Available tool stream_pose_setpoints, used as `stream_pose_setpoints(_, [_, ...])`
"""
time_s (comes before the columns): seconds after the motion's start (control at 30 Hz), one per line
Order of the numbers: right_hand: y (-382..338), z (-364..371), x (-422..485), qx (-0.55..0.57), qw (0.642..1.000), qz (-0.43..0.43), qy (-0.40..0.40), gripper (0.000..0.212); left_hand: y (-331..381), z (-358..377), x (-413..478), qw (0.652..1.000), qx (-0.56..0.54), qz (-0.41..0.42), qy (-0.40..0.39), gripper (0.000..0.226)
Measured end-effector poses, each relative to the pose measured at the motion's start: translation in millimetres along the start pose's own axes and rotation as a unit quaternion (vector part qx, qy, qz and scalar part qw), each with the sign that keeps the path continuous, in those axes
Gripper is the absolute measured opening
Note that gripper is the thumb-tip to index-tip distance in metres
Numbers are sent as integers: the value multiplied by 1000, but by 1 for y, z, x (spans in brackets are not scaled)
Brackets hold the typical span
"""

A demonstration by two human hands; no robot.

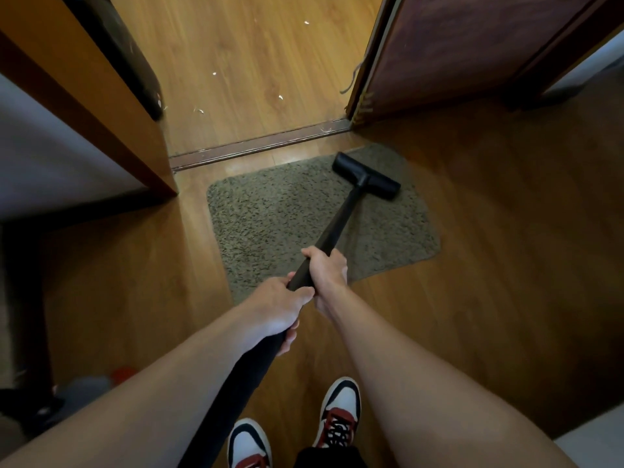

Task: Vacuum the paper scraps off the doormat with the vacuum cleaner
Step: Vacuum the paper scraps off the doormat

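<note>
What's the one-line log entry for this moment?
left hand, right hand grip wand | nozzle on doormat far-right corner | scraps beyond threshold

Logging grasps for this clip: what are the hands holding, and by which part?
Both grip the vacuum cleaner by its black tube: the right hand farther forward, the left hand just behind it.

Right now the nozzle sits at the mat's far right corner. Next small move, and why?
Probably sweep the nozzle left along the far edge of the doormat: it rests on the far right corner, with most of the mat to its left. The left hand and right hand both grip the wand. No scraps show plainly on the mat; white scraps lie past the threshold.
</note>
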State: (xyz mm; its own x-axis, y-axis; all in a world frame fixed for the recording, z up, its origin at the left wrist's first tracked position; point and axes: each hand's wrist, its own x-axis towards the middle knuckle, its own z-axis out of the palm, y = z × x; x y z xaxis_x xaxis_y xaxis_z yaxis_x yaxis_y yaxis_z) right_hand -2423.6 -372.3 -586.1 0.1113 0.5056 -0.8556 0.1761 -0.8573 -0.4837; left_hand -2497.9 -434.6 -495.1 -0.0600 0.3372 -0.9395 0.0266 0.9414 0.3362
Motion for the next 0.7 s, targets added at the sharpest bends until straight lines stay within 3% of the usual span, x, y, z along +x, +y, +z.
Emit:
stream_pose_setpoints(0.1, [19,11,-12,-19,1000,-1,-14,54,-22,-4,-10,1000,-1,-1,14,19])
stream_pose_setpoints(0.37, [105,40,-28,-50,998,3,-31,89,-91,-16,-53,1000,11,9,24,14])
stream_pose_setpoints(0.5, [128,43,-79,-35,998,3,-44,73,-133,-22,-73,999,27,16,17,15])
stream_pose_setpoints(0.6, [148,37,-112,-13,997,13,-73,44,-165,-24,-88,999,35,3,9,15])
stream_pose_setpoints(0.7, [179,41,-130,-29,996,27,-85,50,-195,-24,-102,999,35,-6,29,17])
